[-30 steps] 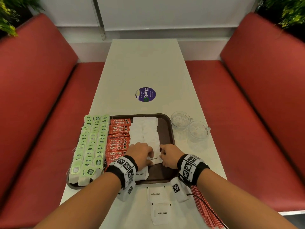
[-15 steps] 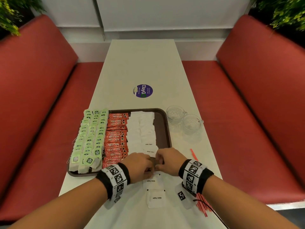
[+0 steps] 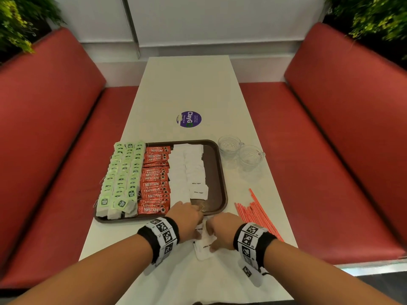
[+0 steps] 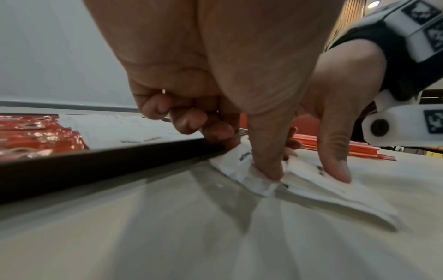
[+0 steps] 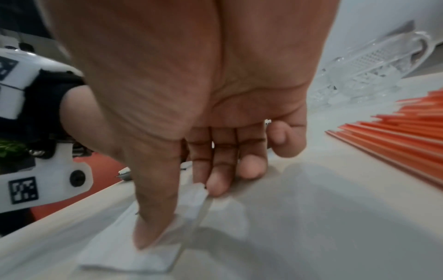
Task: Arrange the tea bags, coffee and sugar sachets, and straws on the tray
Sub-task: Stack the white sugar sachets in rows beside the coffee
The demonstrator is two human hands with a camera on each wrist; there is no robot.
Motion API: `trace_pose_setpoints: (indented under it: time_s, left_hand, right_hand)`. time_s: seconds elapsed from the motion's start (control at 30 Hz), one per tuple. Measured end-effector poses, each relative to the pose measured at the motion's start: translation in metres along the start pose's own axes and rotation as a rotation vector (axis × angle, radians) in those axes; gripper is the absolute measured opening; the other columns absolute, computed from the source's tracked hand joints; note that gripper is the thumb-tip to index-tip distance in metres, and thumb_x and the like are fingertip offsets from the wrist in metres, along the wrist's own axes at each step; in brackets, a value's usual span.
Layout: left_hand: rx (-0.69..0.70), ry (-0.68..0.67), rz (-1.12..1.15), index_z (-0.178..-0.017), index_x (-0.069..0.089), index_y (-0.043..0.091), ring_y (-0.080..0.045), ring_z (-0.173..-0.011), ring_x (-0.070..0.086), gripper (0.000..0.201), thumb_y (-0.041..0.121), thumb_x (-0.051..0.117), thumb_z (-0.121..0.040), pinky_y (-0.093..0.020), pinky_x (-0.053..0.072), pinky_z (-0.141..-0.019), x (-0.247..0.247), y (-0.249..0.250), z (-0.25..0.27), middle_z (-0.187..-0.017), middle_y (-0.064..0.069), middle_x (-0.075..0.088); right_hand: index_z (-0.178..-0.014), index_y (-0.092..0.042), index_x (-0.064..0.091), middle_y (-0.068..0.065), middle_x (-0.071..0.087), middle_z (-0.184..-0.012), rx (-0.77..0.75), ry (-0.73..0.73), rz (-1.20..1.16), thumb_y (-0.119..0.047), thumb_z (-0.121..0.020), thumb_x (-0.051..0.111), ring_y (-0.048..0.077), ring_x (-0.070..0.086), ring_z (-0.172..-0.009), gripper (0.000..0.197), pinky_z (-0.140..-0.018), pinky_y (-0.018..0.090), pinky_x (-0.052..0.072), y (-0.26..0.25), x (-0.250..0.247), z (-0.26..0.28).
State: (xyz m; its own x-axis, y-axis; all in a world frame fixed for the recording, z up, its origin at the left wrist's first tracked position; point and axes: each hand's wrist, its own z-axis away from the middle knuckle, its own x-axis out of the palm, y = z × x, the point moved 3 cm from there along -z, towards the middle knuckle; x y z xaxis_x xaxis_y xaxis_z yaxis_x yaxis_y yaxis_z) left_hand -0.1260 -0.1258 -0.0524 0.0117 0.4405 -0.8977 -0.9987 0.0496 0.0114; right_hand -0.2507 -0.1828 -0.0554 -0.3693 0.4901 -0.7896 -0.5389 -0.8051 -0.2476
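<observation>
Two hands side by side, fingers pointing down.
Left hand [image 3: 187, 219] and right hand [image 3: 222, 230] both pinch with curled fingertips.

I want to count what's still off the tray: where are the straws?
In the head view the red straws lie in a loose bundle on the table, right of the tray, near the right hand and nearer the viewer than the glass cups.

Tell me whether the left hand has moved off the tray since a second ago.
Yes. The left hand has pulled back toward the person: it was over the tray's near end, and now sits at its near rim, on the sugar sachets on the table.
</observation>
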Motion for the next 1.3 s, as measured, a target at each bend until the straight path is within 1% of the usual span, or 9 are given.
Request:
trace_pose_setpoints:
  time_s: [0.23, 0.33, 0.47, 0.63, 0.73, 0.83, 0.93, 1.07, 1.3]
  left_hand:
    - [-0.007, 0.005, 0.218, -0.096, 0.060, 0.022, -0.022, -0.094, 0.056, 0.018, 0.035, 0.068, -0.086, -0.028, 0.037, -0.073, -0.004, -0.003, 0.004, -0.102, 0.000, 0.061]
    - [-0.007, 0.006, 0.340, -0.103, 0.051, 0.025, -0.020, -0.087, 0.058, 0.026, 0.030, 0.069, -0.085, -0.029, 0.044, -0.070, -0.003, -0.011, 0.006, -0.095, 0.002, 0.061]
    - [-0.002, 0.066, 0.400, -0.128, 0.051, 0.030, -0.018, -0.106, 0.061, 0.041, 0.031, 0.064, -0.089, -0.032, 0.049, -0.087, -0.008, -0.022, 0.006, -0.120, 0.005, 0.063]
    - [-0.088, 0.144, 0.464, -0.105, 0.065, 0.030, -0.015, -0.094, 0.063, 0.018, 0.036, 0.064, -0.087, -0.031, 0.052, -0.081, -0.022, -0.052, 0.004, -0.102, 0.007, 0.068]
    - [-0.138, 0.226, 0.562, -0.095, 0.066, 0.033, -0.007, -0.081, 0.060, 0.009, 0.031, 0.069, -0.087, -0.021, 0.046, -0.068, -0.033, -0.066, 0.000, -0.091, 0.013, 0.066]
    - [-0.174, 0.268, 0.635, -0.093, 0.064, 0.033, -0.006, -0.082, 0.060, 0.011, 0.028, 0.071, -0.087, -0.016, 0.042, -0.066, -0.039, -0.070, -0.009, -0.091, 0.013, 0.065]
    - [-0.215, 0.255, 0.675, -0.095, 0.062, 0.035, -0.005, -0.087, 0.059, 0.018, 0.029, 0.076, -0.085, -0.020, 0.049, -0.076, -0.038, -0.068, -0.022, -0.094, 0.014, 0.063]
    - [-0.233, 0.189, 0.633, -0.103, 0.067, 0.028, -0.005, -0.084, 0.056, 0.022, 0.028, 0.077, -0.084, -0.010, 0.035, -0.063, -0.032, -0.061, -0.044, -0.095, 0.012, 0.064]
    - [-0.301, 0.199, 0.493, -0.108, 0.065, 0.022, -0.018, -0.099, 0.059, 0.033, 0.034, 0.080, -0.081, -0.027, 0.047, -0.084, -0.036, -0.064, -0.062, -0.107, 0.002, 0.064]
  right_hand:
    - [-0.118, -0.017, 0.065, 0.005, 0.066, -0.115, 0.001, -0.008, -0.074, -0.031, -0.085, 0.077, 0.026, 0.061, -0.105, 0.037, -0.090, 0.036, 0.051, 0.009, 0.000, -0.001]
    - [-0.105, -0.018, 0.066, 0.004, 0.065, -0.107, -0.001, 0.011, -0.093, -0.031, -0.085, 0.077, 0.025, 0.061, -0.098, 0.026, -0.080, 0.032, 0.049, 0.014, -0.003, -0.001]
    - [-0.082, -0.020, 0.055, -0.001, 0.057, -0.087, 0.003, 0.050, -0.138, -0.027, -0.085, 0.076, 0.020, 0.052, -0.080, 0.022, -0.059, 0.025, 0.037, 0.022, -0.008, 0.001]
    - [-0.074, -0.035, 0.034, -0.005, 0.057, -0.085, 0.020, 0.140, -0.285, -0.017, -0.095, 0.058, 0.020, 0.053, -0.080, 0.037, -0.056, 0.021, 0.034, 0.031, -0.020, 0.004]
    - [-0.082, -0.037, 0.035, -0.002, 0.072, -0.095, 0.053, 0.187, -0.479, -0.008, -0.097, 0.046, 0.015, 0.063, -0.070, 0.035, -0.055, 0.023, 0.047, 0.035, -0.029, 0.003]
    - [-0.097, -0.023, 0.038, 0.000, 0.073, -0.091, 0.064, 0.239, -0.552, -0.005, -0.096, 0.042, 0.011, 0.060, -0.063, 0.019, -0.055, 0.025, 0.047, 0.039, -0.037, -0.001]
    - [-0.111, -0.024, 0.044, 0.002, 0.073, -0.094, 0.071, 0.277, -0.567, -0.009, -0.093, 0.044, 0.014, 0.062, -0.069, 0.024, -0.058, 0.026, 0.048, 0.045, -0.043, -0.008]
    - [-0.106, -0.021, 0.060, 0.004, 0.072, -0.095, 0.097, 0.307, -0.559, -0.015, -0.090, 0.047, 0.022, 0.066, -0.078, 0.021, -0.072, 0.036, 0.056, 0.052, -0.049, -0.014]
    - [-0.112, -0.010, 0.057, 0.014, 0.067, -0.100, 0.104, 0.360, -0.540, -0.018, -0.101, 0.044, 0.030, 0.063, -0.089, 0.018, -0.077, 0.037, 0.050, 0.059, -0.051, -0.025]
